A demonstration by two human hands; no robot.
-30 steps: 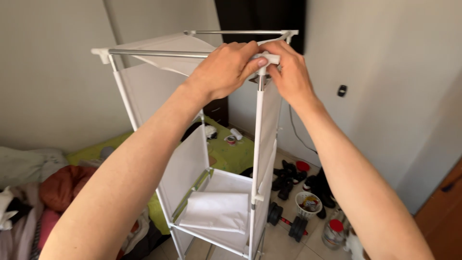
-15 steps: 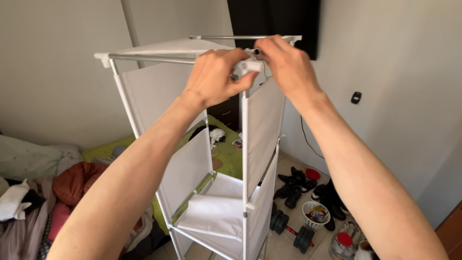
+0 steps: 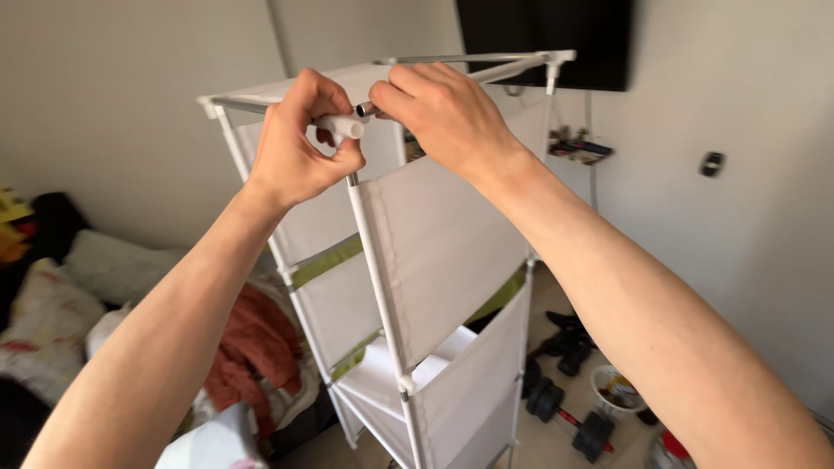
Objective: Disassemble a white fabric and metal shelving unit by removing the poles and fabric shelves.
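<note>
A white plastic corner connector (image 3: 341, 127) sits atop the front upright of a fabric-sided storage rack (image 3: 434, 252), pinched in the closed left hand (image 3: 300, 148); the right hand (image 3: 443, 113) grips a metal tube (image 3: 365, 109) just beside it. Dumbbells (image 3: 565, 412) lie on the floor below.
</note>
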